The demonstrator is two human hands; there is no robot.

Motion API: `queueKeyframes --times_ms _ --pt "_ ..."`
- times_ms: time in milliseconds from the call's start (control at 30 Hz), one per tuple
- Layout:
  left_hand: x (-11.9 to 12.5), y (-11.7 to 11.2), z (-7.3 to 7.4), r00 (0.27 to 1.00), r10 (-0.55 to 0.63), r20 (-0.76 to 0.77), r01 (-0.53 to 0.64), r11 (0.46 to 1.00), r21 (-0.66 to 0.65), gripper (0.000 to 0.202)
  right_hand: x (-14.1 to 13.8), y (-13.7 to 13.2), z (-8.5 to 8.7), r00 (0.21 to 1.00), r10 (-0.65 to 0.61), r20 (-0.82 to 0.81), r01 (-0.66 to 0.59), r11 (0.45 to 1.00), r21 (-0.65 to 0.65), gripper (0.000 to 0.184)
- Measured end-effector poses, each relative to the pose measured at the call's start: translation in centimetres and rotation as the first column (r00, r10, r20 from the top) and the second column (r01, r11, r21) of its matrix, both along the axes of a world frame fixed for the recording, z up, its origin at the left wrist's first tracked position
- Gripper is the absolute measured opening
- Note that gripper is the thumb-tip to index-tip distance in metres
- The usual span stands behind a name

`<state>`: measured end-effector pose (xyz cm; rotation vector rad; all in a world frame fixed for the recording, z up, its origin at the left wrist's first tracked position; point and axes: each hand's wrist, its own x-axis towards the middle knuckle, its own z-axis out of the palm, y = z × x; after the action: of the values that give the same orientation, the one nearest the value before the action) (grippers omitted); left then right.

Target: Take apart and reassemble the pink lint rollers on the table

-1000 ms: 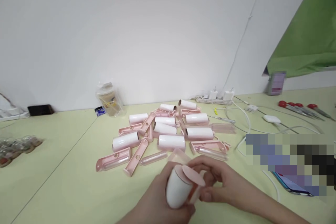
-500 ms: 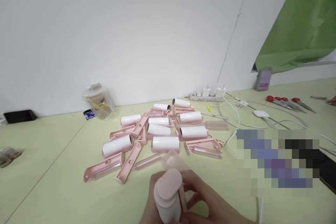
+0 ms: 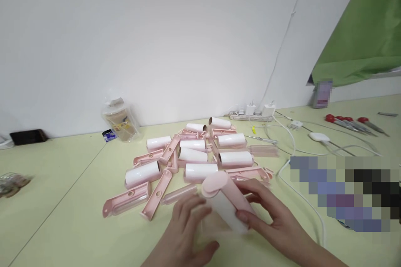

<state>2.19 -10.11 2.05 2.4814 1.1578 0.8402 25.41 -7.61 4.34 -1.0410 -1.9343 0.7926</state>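
Note:
Both my hands hold one pink lint roller (image 3: 224, 200) with a white paper roll on it, low in the middle of the view. My right hand (image 3: 271, 219) grips it from the right, fingers curled round the pink back. My left hand (image 3: 181, 235) cups it from below and the left, fingers bent against what looks like a clear cover. Just beyond lies a heap of pink roller handles (image 3: 156, 194) and white rolls (image 3: 142, 174) on the pale green table (image 3: 69, 200).
A clear plastic bag (image 3: 120, 119) stands by the wall at the back left. A power strip with chargers (image 3: 250, 113) and white cables (image 3: 300, 200) lie at the back right. Red-handled tools (image 3: 351, 124) rest far right, under a green sheet (image 3: 360, 37).
The roller stood upright close to the camera, held mostly by the left hand. Now it lies tilted with its pink end toward the heap, and the right hand has closed round it.

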Motion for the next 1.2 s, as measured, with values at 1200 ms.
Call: queueKeyframes --times_ms 1200 --pt "-1.0 0.3 -0.4 0.945 0.098 0.311 0.129 0.762 -0.635 0.044 0.4 6.3 5.5 0.666 -0.028 0.745 -0.195 0.958 0.210 0.020"
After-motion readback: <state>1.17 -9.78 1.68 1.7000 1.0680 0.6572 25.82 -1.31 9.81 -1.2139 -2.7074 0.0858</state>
